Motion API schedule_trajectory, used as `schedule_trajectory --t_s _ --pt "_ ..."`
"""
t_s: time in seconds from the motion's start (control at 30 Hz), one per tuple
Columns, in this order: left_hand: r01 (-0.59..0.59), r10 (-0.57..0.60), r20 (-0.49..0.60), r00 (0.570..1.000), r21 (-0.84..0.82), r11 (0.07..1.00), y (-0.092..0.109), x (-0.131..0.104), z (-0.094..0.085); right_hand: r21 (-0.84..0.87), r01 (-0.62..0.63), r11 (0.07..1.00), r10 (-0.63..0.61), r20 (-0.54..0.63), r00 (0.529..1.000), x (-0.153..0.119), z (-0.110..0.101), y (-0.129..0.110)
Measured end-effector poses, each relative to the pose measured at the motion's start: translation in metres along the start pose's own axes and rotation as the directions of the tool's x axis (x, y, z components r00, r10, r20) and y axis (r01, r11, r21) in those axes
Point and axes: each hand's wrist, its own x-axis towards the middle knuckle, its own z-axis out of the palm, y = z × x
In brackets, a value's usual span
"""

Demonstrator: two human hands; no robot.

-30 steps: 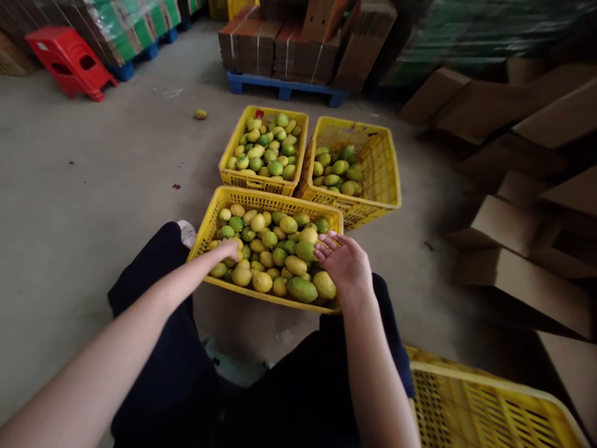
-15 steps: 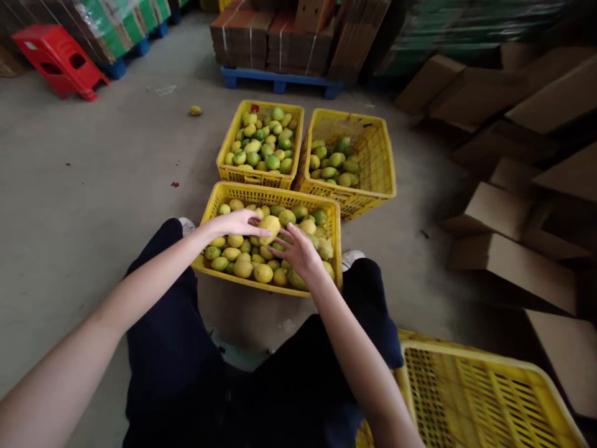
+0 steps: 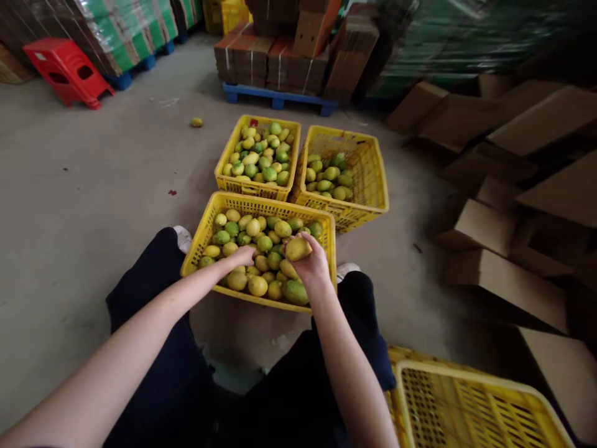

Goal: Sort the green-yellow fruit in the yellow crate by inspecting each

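Note:
My right hand (image 3: 313,264) is closed around a yellow lemon (image 3: 298,249), palm turned up, over the right part of the near yellow crate (image 3: 329,249). Down among the fruit in the same crate reaches my left hand (image 3: 243,256), back side up. Its fingers point down and are mostly hidden, so I cannot make out whether it grips a fruit. Yellow and green lemons (image 3: 257,286) fill the crate around both hands. A large green one (image 3: 295,292) lies at the near right corner, below my right wrist.
Behind stand a full lemon crate (image 3: 219,168) and a partly filled one (image 3: 383,180). Another yellow crate (image 3: 466,373) is at my right knee. Cardboard boxes (image 3: 517,280) pile up at right. A loose lemon (image 3: 196,122) and a red stool (image 3: 69,71) are on the floor.
The lemon between both hands is now in my right hand alone, moved right. My left hand has gone left and down into the fruit. The view has tilted slightly up.

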Motion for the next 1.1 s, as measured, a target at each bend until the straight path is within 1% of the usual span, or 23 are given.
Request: schedule_trajectory --t_s 0.07,0.13,0.17,0.23,0.37,0.47,0.53,0.6,0.67,0.8,0.9,0.97,1.03,1.1 --pt "-0.002 -0.003 0.069 0.998 0.078 0.997 0.003 0.01 0.022 0.019 0.035 0.999 -0.035 -0.007 0.999 0.002 -0.003 -0.005" --pt "0.009 -0.028 0.116 0.993 0.166 0.986 0.003 0.018 0.038 0.014 0.048 0.999 -0.048 0.007 0.999 0.004 -0.005 -0.008" --pt "0.017 -0.043 0.122 0.992 0.207 0.978 0.002 0.021 0.042 0.009 0.049 0.999 -0.049 0.018 0.999 0.004 -0.007 -0.009" --pt "0.034 -0.068 0.107 0.992 0.292 0.956 -0.003 0.024 0.046 0.0 0.056 0.998 -0.056 0.036 0.998 0.004 -0.009 -0.01" --pt "0.049 -0.076 0.044 0.996 0.447 0.893 -0.025 0.018 0.036 -0.013 0.038 0.999 -0.037 0.031 0.999 -0.001 -0.01 -0.009" --pt "0.02 -0.058 0.061 0.996 0.505 0.863 -0.047 0.007 0.027 0.016 -0.009 1.0 0.009 0.009 1.0 -0.004 -0.007 -0.007" --pt "0.005 -0.05 0.07 0.996 0.53 0.848 -0.06 0.001 0.023 0.032 -0.011 0.999 0.011 -0.004 1.0 -0.004 -0.006 -0.005" --pt "-0.009 -0.041 0.078 0.996 0.551 0.835 -0.07 0.0 0.019 0.028 0.001 1.0 -0.001 -0.007 1.0 -0.002 -0.005 -0.004" --pt "-0.022 -0.031 0.085 0.996 0.563 0.826 -0.075 0.002 0.014 0.001 0.012 1.0 -0.012 0.005 1.0 0.001 -0.006 -0.002" --pt "-0.023 -0.004 0.047 0.999 0.566 0.824 -0.072 0.005 0.01 -0.065 0.035 0.997 -0.032 0.045 0.998 0.006 -0.004 0.002" --pt "0.016 -0.009 -0.016 1.0 0.556 0.831 -0.063 0.002 0.012 -0.067 0.028 0.997 -0.024 0.056 0.998 0.008 -0.003 0.005" --pt "0.043 -0.02 -0.049 0.999 0.545 0.837 -0.056 -0.001 0.009 -0.051 0.007 0.999 -0.005 0.044 0.999 0.009 -0.003 0.005" --pt "0.053 -0.023 -0.064 0.998 0.526 0.849 -0.047 -0.004 -0.002 -0.042 0.0 0.999 0.002 0.043 0.999 0.009 -0.004 0.006" --pt "0.044 -0.011 -0.069 0.998 0.5 0.865 -0.036 -0.008 -0.023 -0.037 0.004 0.999 -0.003 0.041 0.999 0.009 -0.004 0.007"
